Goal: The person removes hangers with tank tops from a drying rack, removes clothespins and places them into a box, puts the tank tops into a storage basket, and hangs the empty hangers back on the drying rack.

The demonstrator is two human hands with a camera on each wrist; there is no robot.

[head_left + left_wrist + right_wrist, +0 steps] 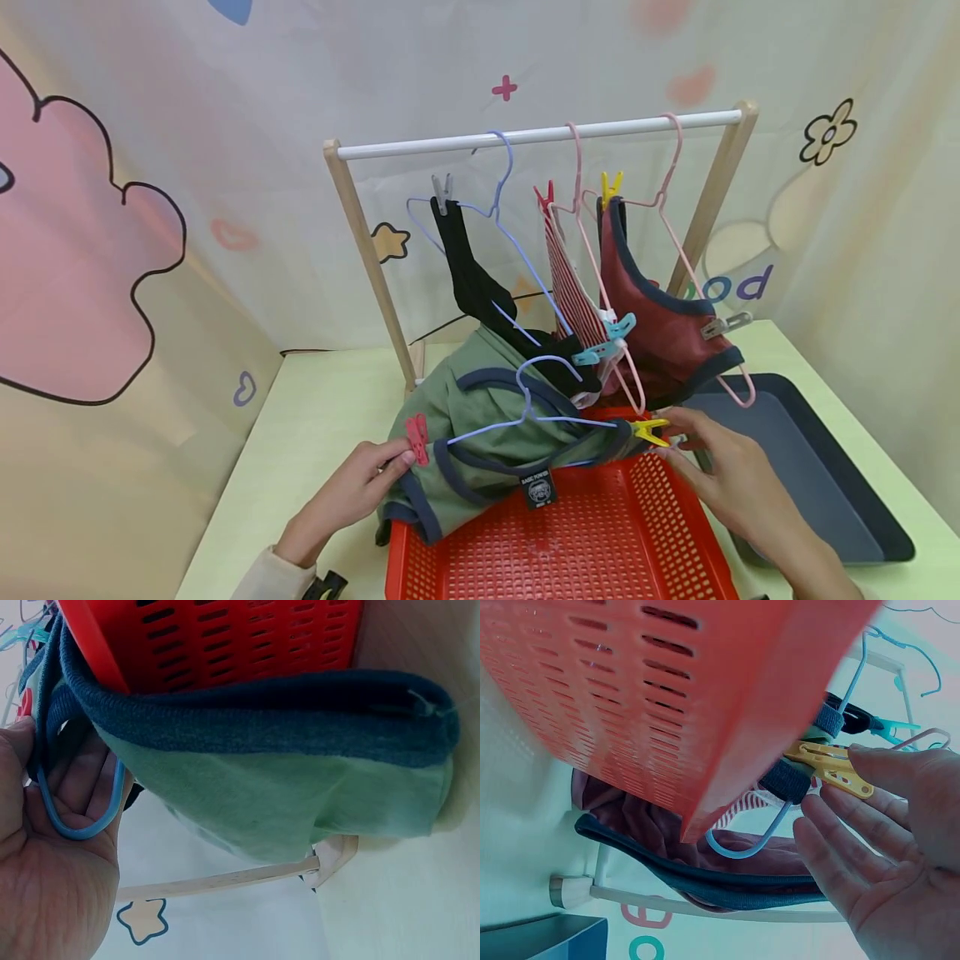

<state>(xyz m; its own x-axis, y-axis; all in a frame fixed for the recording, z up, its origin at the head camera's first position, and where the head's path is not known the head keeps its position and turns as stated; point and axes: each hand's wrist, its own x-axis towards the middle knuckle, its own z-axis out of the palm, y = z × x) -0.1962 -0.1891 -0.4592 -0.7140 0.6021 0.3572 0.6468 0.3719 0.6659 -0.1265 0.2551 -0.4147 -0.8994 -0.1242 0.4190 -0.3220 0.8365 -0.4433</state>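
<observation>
Garment, green with navy trim (pixel 480 408), black label (pixel 538 489) reading BASIC POWER: between the hands, on the front blue hanger (pixel 527 408), draped over the far left part of a red basket (pixel 675 500).

Front hanger: long axis left to right, roughly parallel to the white rail (pixel 536 136); hook directed to the far side, curving right, off the rail, its tip before a black sock (pixel 468 275).

Left hand (pixel 352 487): grip narrow, pinching at the red clothespin (pixel 417 439) on the garment's left side; hanger end against the fingers.

Right hand (pixel 723 467): grip narrow, holding the yellow clothespin (pixel 643 428) at the hanger's right end.

Nearer hand: neither; one at each end, hook about midway.

Rail: higher than both hands and on the far side, on wooden posts (pixel 371 267); its bare left stretch lies far and left of the hook, judged the governing relation.

On rail, left to right: rear blue hanger (pixel 538 277) with the sock; two pink hangers (pixel 578 175), one with a red-striped garment (pixel 567 287), one with a maroon garment (pixel 652 333).

Right side: dark grey tray (pixel 795 467), on the pale green bench (pixel 322 417).
</observation>
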